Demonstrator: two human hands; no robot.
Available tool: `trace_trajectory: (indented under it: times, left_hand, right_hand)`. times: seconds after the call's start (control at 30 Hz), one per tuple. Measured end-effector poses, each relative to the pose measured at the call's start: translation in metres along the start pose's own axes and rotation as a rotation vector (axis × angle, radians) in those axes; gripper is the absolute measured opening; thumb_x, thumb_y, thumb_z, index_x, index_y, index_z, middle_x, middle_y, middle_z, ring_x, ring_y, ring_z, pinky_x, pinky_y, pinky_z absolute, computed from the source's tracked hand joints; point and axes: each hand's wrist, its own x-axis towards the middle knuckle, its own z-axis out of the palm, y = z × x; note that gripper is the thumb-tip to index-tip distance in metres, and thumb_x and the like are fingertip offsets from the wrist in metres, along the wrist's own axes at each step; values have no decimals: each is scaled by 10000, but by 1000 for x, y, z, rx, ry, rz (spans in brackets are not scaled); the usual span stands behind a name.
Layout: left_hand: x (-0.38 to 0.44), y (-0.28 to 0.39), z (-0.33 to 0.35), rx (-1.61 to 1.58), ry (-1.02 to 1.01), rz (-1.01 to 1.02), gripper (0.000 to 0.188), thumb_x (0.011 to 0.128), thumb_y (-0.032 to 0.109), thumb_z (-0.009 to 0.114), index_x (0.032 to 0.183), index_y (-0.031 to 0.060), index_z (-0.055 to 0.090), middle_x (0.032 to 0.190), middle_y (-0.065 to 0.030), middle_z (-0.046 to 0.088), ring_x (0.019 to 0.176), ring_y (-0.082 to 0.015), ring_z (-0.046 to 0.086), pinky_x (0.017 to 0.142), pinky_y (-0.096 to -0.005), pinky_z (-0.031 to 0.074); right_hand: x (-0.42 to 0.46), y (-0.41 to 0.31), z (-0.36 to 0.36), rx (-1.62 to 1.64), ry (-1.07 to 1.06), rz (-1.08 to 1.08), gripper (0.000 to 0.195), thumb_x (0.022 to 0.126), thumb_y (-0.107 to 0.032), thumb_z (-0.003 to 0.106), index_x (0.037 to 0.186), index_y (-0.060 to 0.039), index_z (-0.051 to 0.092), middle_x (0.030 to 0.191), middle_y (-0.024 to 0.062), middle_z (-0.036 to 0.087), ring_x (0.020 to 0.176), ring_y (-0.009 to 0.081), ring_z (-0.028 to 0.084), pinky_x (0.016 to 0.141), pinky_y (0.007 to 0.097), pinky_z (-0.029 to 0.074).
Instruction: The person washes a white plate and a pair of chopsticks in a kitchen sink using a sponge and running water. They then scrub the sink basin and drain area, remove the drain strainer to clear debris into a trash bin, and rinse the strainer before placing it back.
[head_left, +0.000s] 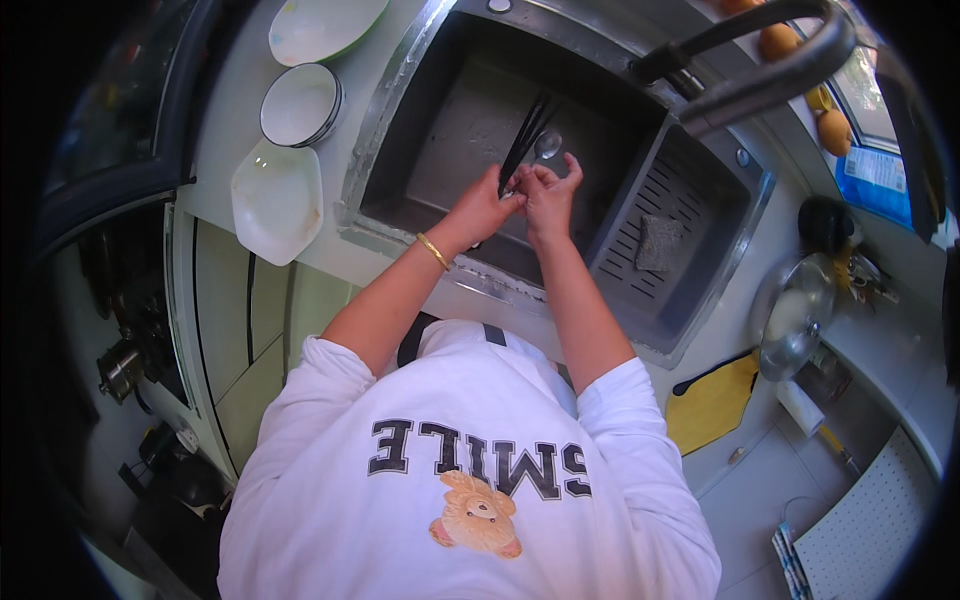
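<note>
My left hand (480, 208), with a gold bangle at the wrist, grips a bundle of dark chopsticks (526, 135) over the large basin of a metal sink (457, 127). The chopsticks point up and away from me. Close against it, my right hand (550, 196) has its thumb and forefinger together near the lower part of the bundle, its other fingers partly spread; whether it pinches anything is hidden. Just beyond the fingers shows the bowl of a shiny spoon (548, 144); its handle is hidden, so I cannot tell if it is held.
Left of the sink stand a green-rimmed dish (322, 30), stacked bowls (300, 105) and a white angular plate (277, 202). A grey scouring pad (660, 242) lies in the slotted smaller basin. The faucet (772, 82) arches over at upper right. A glass lid (795, 315) stands at right.
</note>
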Motion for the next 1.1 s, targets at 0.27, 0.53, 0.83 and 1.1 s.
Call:
trace_trajectory:
  times: [0.27,0.53,0.83,1.1]
  left_hand:
    - [-40,49,5,-482,-206,-278,175,1012,206,564,1123,92,491,711,30,452,553,-48,397,487,-212,340]
    - [-43,85,27,-786,-409,-403,193,1038,267,519,948,96,506,666,51,446,504,-32,377,465,-206,346]
    - [-32,91,126,-406,-665,-287,341,975,280,607,1136,-12,538,885,-76,639,784,-145,621,706,-301,526]
    - [-43,48,143,149,-277,66,474,932,215,651,1337,31,487,1287,-184,553,1109,-286,618,970,-359,495]
  right_hand:
    - [15,-26,-13,108,34,-40,261,1028,-283,543,975,-29,570,791,77,623,677,170,628,602,317,561]
    - [-9,-73,-30,537,-174,0,353,944,-364,670,1095,-65,560,1037,106,672,950,228,670,859,368,570]
    - [-28,-93,-163,590,-58,43,220,1024,-213,559,1153,-37,536,761,1,482,605,80,441,584,250,435]
    - [-1,-47,-268,271,312,104,187,1056,-256,480,1018,-74,504,727,7,440,552,110,387,488,274,376]
